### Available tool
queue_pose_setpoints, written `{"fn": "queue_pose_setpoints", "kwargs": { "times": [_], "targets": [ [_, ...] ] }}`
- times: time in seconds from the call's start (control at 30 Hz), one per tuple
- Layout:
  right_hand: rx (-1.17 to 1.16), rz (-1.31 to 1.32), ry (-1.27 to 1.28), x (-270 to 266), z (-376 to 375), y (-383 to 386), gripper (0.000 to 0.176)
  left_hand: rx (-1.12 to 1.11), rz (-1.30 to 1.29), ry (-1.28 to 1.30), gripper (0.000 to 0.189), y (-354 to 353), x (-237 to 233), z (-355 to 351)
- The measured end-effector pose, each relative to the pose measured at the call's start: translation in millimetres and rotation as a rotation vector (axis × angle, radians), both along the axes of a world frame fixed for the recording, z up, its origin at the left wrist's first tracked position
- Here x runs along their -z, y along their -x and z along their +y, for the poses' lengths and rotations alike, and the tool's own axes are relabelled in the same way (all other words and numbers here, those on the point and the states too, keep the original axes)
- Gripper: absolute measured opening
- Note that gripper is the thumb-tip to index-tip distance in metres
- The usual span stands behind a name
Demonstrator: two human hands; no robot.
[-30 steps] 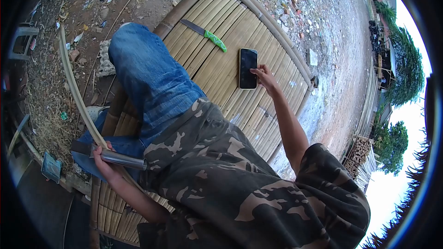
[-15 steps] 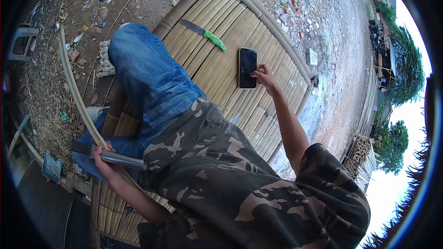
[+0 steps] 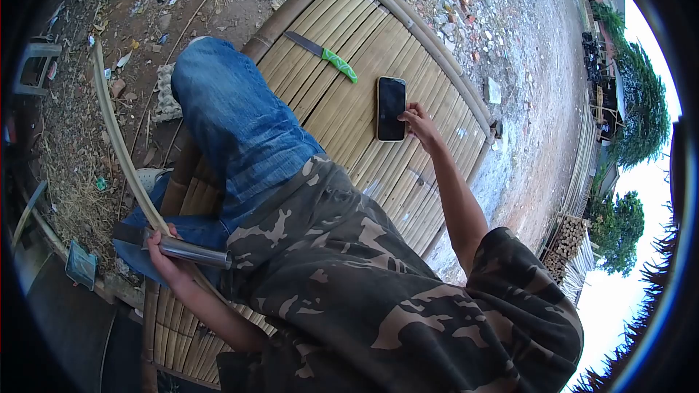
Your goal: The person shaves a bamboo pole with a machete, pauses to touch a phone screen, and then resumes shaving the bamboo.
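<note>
My left hand (image 3: 163,249) is closed around a knife with a dark, broad blade (image 3: 129,233) and a shiny metal tube handle (image 3: 195,251). A long, curved bamboo strip (image 3: 120,135) runs through the same grip, past my lap. At the right edge of a smartphone (image 3: 391,108) is my right hand (image 3: 418,124), fingers curled, with a fingertip or thumb on the edge of the dark screen. The phone lies face up on the bamboo slats (image 3: 364,138). A knife with a green handle (image 3: 338,65) rests on the slats beyond the phone.
The bamboo bench has a raised pole edge (image 3: 429,36). My bent leg in jeans (image 3: 226,102) lies along its near side. Litter and rubble (image 3: 466,14) cover the ground. A stool (image 3: 36,69) and a blue-green container (image 3: 81,264) stand at the left.
My right hand has drawn back slightly from the middle of the phone's screen toward its right edge. The left hand, with the knife and strip, has not visibly moved.
</note>
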State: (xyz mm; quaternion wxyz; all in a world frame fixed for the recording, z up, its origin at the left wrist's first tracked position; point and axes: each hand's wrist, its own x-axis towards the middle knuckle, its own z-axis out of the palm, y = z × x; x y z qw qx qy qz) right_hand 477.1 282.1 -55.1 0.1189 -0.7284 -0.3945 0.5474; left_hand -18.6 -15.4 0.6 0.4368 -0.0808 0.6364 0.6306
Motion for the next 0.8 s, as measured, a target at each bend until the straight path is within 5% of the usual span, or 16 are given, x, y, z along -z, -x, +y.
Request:
{"fn": "queue_pose_setpoints", "kwargs": {
  "times": [0.8],
  "targets": [
    [0.001,-0.028,-0.015,2.8,-0.4,-1.5,0.043,-0.008,0.020,0.016,0.028,-1.9,-1.5,2.5]
  ]
}}
